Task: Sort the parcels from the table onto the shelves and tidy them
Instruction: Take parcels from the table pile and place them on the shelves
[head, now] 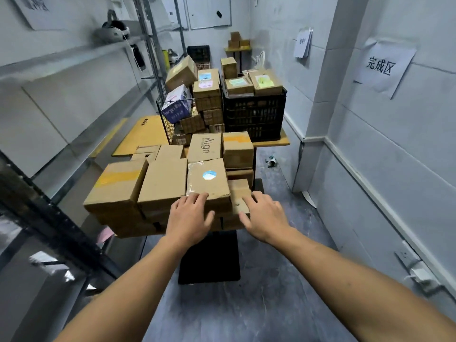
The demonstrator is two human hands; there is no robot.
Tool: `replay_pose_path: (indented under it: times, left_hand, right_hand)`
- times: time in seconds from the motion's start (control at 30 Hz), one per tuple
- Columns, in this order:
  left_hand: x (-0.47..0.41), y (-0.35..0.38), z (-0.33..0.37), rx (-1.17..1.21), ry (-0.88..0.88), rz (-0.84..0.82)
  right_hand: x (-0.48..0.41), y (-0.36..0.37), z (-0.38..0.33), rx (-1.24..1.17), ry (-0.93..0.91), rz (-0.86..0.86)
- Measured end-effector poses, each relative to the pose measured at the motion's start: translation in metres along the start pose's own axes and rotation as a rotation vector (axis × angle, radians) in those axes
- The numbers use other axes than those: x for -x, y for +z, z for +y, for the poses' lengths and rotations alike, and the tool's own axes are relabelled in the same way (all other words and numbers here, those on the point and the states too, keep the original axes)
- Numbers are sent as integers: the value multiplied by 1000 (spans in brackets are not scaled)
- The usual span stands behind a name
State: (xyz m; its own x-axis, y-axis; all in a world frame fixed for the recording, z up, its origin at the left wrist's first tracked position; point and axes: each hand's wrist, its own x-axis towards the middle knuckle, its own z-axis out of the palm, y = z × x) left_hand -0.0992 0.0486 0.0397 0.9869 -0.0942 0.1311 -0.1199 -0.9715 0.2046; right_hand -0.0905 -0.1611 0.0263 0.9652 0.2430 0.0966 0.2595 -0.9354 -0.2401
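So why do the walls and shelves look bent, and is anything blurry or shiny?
Head view: the wide-angle lens bows the shelf rails and wall lines toward the edges; the dark shelf post at lower left is smeared; tape on the blue-sticker parcel glares; lighting is flat, shadows soft.

Pale grey panelled walls (pixel 320 70), paper sign (pixel 383 66) taped at right. Dark grey floor (pixel 283 280) below. Whiteboard (pixel 208 11) at the far end.

The parcels (pixel 162 183) are showing plain brown, one wearing a blue-and-white round sticker (pixel 209 175), another a yellow tape stripe (pixel 118 177). The crate (pixel 256 114) is showing black lattice.
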Motion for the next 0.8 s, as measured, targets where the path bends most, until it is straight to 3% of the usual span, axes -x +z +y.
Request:
replay_pose_path:
  times: [0.5,0.8]
  left_hand:
    - [-46,63,-47,13,-71,28]
    - [-44,75,-59,282,-183,132]
  right_hand:
    - [-107,55,-19,-287,85,-95]
    - [-111,90,-17,-649,242,-31]
